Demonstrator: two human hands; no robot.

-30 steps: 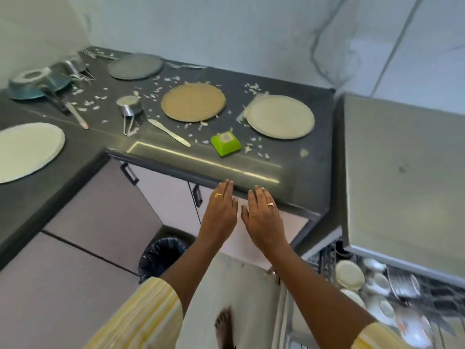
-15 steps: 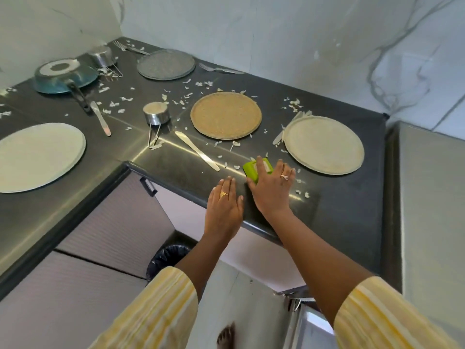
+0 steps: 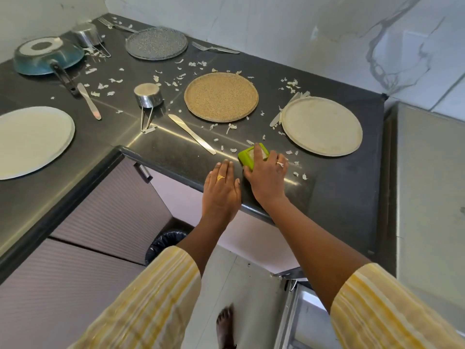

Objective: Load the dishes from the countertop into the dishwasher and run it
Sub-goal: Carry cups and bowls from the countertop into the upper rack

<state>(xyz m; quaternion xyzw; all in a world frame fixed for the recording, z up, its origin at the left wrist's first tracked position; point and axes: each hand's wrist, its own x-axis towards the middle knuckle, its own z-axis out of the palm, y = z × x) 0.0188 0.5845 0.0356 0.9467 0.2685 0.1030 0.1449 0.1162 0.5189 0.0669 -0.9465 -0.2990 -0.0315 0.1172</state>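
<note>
The right hand (image 3: 266, 177) grips a small green box (image 3: 247, 157) near the front edge of the dark tabletop (image 3: 339, 187), fingers curled over its top. The left hand (image 3: 221, 192) lies flat just beside it, fingers straight, holding nothing. Behind them the brown plate (image 3: 221, 96), pale plate (image 3: 322, 125), knife (image 3: 192, 134), steel cup (image 3: 148, 95) and blue pan (image 3: 47, 56) sit on the tabletop.

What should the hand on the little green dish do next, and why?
Probably lift the green dish straight up off the countertop. The right hand grips it, fingers over the top and thumb at its side, while the left hand rests flat at the counter's edge. White scraps lie around it, so lifting seems cleaner than sliding.
</note>
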